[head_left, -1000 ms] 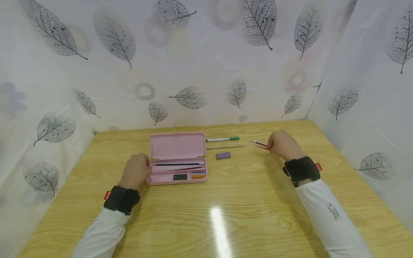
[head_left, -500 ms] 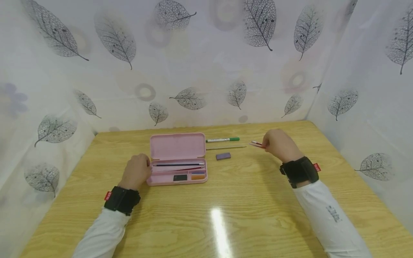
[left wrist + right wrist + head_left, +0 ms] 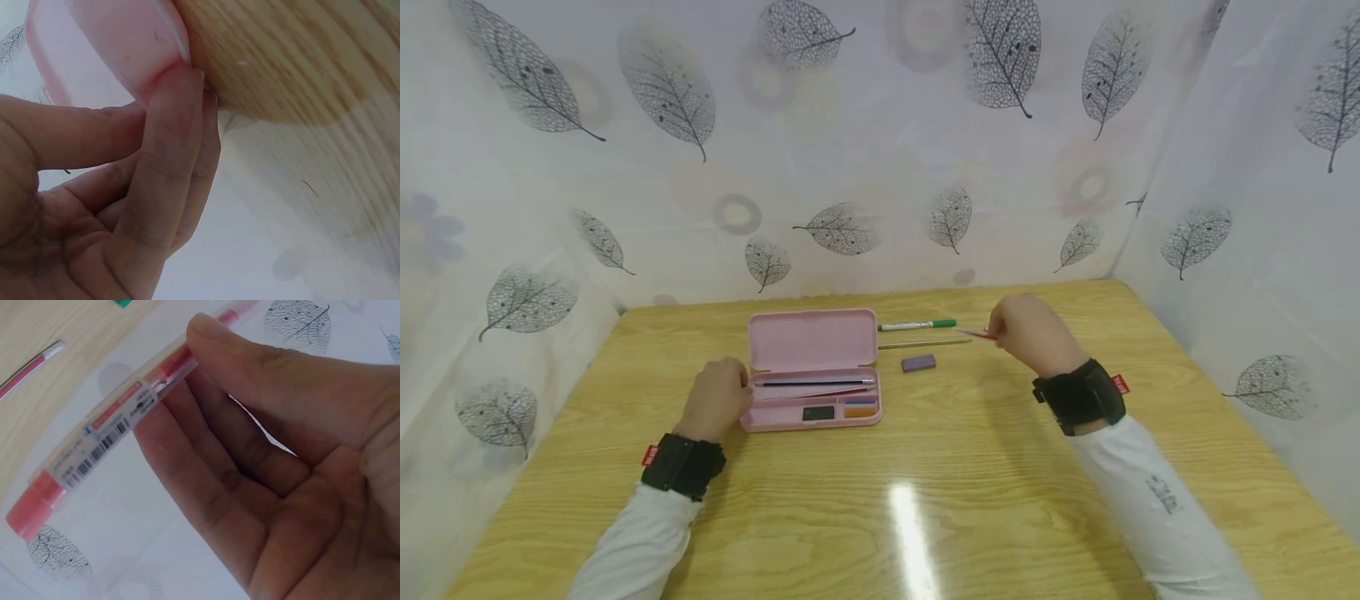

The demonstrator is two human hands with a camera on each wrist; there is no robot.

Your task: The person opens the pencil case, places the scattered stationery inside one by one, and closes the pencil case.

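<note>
My right hand (image 3: 1033, 333) pinches a clear-barrelled pen with red ends (image 3: 103, 437) between thumb and fingers. A barcode label shows on it in the right wrist view. The pen is above the right part of the table, its tip pointing left. My left hand (image 3: 715, 398) grips the left edge of the open pink pencil case (image 3: 812, 337) with thumb and fingers. Inside the case lie a dark pencil (image 3: 812, 383), a slim red stick-like item (image 3: 842, 392), a small black block (image 3: 817, 413) and an orange-and-blue block (image 3: 860, 409).
Right of the case lie a green-capped marker (image 3: 917, 325), a thin gold-coloured stick (image 3: 925, 343) and a purple eraser (image 3: 918, 363). A red pencil with a metal end (image 3: 31, 365) lies on the table (image 3: 850, 517). A leaf-printed curtain (image 3: 880, 150) closes off the back and sides.
My right hand has moved left with the pen, which now covers the metal-ended pencil in the head view. My left hand and the case have stayed in place.
</note>
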